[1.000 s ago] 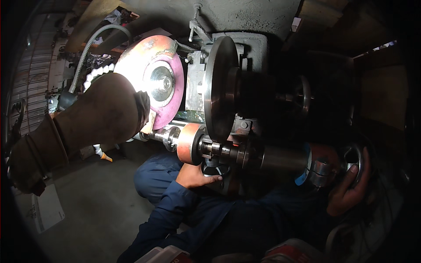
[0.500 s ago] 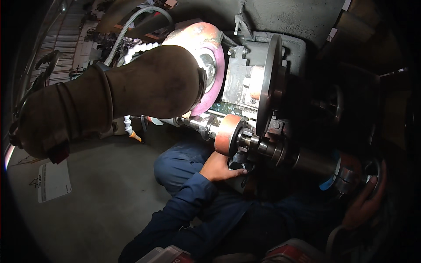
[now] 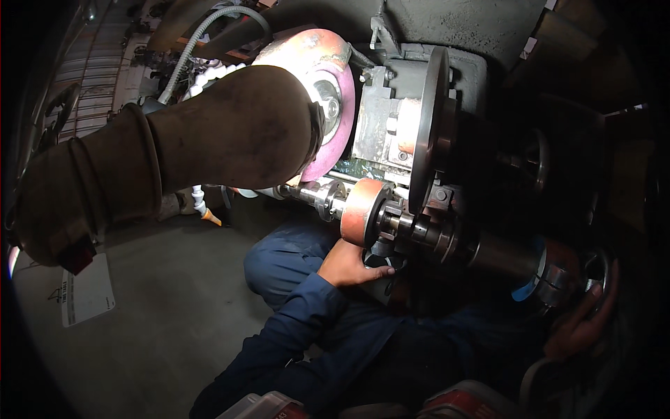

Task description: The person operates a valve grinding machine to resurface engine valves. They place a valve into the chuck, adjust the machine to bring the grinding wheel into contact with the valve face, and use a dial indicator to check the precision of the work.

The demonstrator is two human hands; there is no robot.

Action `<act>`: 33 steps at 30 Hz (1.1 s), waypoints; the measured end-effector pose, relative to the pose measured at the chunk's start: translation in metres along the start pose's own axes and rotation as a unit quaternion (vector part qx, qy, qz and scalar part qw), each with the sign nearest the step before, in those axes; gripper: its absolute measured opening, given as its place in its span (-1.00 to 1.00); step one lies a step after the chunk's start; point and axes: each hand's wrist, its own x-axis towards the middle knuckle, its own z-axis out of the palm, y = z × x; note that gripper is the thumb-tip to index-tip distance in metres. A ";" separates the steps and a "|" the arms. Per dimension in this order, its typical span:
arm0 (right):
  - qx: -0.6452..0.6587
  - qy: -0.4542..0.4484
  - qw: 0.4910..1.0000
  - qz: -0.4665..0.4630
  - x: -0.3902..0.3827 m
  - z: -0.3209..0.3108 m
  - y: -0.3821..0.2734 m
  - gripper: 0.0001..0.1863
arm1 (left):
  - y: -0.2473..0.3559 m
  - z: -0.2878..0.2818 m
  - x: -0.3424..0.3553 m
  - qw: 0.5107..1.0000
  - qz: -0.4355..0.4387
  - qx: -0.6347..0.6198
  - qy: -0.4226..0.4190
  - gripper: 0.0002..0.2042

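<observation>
Down into a dim workshop, over a dull grey floor [image 3: 188,307], with a white rectangular sheet [image 3: 87,302] showing at left. Brightest by far, up near centre: a magenta-pink round grinding wheel [image 3: 340,126] under a worn orange metal guard [image 3: 307,43]. Blocking part of the view at its left, a bulky dark-brown ribbed tube [image 3: 230,133]. Right of the wheel, seen nearly edge-on, a large dark steel disc [image 3: 431,133]. Below both, slanting down to the right, a stepped shiny steel shaft [image 3: 421,228], with a short orange-painted drum [image 3: 357,213] in line, and further along a blue band [image 3: 528,283] beside a dark reddish clamped collar [image 3: 560,279].

And now to the hands! Left hand [image 3: 344,268], out of a navy-blue sleeve [image 3: 307,307], right under the drum: thumb stretched rightward along the lower edge of a small dark rounded fitting [image 3: 395,262], fingers tucked out of sight. Cannot tell how tightly closed underneath.

Over to far right, deep in shadow: right hand [image 3: 578,329], partly curled, loosely holding a dark metal handwheel [image 3: 599,267], fingers up along the outer rim, thumb on the nearer side. Handwheel just beyond the collar, at the shaft's right end.
</observation>
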 end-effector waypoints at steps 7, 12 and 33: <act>-0.016 -0.022 1.000 -0.011 0.005 -0.004 -0.004 -0.59 | 0.004 0.002 0.001 0.999 0.012 0.003 0.031 -0.20; -0.047 -0.057 0.997 -0.028 0.010 -0.009 -0.002 -0.59 | 0.008 0.002 0.001 0.998 0.020 -0.005 0.059 -0.30; -0.042 -0.040 0.998 -0.011 0.008 -0.007 0.007 -0.57 | 0.006 0.005 -0.001 0.999 -0.028 -0.030 0.035 -0.12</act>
